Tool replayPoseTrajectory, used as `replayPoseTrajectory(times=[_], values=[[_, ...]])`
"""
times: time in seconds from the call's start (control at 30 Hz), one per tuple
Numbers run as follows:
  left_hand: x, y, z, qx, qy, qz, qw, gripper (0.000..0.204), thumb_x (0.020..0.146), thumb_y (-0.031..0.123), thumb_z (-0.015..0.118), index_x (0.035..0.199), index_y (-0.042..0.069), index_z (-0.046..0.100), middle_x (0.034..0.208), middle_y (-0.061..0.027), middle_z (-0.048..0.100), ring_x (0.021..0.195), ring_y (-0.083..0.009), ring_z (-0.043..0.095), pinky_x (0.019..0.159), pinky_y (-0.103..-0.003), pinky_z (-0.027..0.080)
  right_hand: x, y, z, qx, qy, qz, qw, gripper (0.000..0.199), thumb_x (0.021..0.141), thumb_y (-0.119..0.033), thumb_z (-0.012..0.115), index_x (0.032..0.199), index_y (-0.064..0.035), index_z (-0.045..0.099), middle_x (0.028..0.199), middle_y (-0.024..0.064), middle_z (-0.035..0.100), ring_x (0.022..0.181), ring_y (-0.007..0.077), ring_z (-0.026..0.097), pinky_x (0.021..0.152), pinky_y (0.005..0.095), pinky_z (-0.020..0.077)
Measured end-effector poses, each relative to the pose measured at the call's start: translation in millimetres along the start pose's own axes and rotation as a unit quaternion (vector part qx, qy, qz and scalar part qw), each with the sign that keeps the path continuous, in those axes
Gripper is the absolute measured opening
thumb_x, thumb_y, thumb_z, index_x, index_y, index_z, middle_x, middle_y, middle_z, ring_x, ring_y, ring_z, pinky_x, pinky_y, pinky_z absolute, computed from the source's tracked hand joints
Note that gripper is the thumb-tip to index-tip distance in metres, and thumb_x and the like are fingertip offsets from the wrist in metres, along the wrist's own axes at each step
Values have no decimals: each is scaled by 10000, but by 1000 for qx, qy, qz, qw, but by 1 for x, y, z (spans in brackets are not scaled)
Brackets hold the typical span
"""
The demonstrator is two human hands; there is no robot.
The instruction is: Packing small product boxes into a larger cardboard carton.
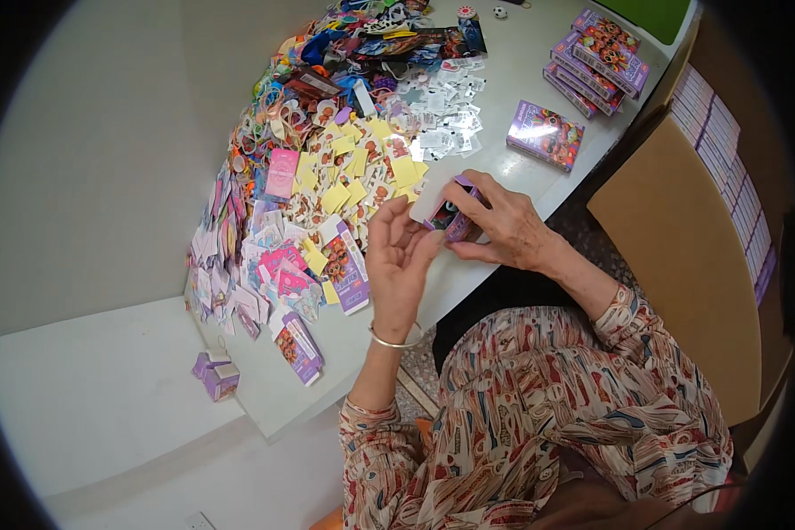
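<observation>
small purple box [455,216] half hidden, pinched by right hand [503,225] fingers, left hand [397,261] fingers loosely open beside it

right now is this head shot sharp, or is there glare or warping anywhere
Head view: even, soft light, no strong glare on the white table; fisheye bends the table edges and a black rim rings the frame; the left hand, right hand and small purple printed box read fairly sharp; far pile detail is too small to tell.

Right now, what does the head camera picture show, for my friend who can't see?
Both hands hold a small purple box over a white table: right hand gripping it, left hand alongside. Colourful cards and packets are heaped left, purple boxes stacked far right.
</observation>
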State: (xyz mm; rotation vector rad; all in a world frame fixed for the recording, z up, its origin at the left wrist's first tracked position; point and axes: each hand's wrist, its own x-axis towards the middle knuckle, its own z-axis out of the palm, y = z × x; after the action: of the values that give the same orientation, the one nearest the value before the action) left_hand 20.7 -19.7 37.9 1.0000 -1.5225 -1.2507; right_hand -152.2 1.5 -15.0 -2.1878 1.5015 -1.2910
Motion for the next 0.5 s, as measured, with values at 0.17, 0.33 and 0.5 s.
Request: replayPoseTrajectory(times=[0.17, 0.33, 0.5], values=[[10, 0, -12, -288, -29, -214, 933, 322, 949, 52, 551, 1256, -18, 482, 1075, -60, 633, 977, -97, 574, 905, -257, 450, -2, 1, 2, -1, -10, 3, 1000, 736, 653, -254, 821, 1289, -98, 483, 1228, 171, 493, 989, 334, 606, 724, 382, 556], [5, -5, -2, -106, -19, -127, 986, 285, 957, 80, 562, 1217, -28, 522, 988, -51, 656, 889, -78, 585, 828, -228, 458, -6, 10, 9, 44, 54, -39, 997, 929, 656, -270, 834, 1370, -34, 289, 1229, 184, 488, 1020, 353, 589, 754, 390, 549], [2, -8, 1, 5, 18, -64, 998, 205, 957, 86, 565, 1121, -35, 586, 890, -43, 665, 792, -69, 594, 715, -202, 467, -6, 0, 7, 89, 19, 69, 993, 959, 633, -228, 850, 1351, -3, 254, 1189, 198, 493, 1037, 382, 569, 824, 406, 519]])
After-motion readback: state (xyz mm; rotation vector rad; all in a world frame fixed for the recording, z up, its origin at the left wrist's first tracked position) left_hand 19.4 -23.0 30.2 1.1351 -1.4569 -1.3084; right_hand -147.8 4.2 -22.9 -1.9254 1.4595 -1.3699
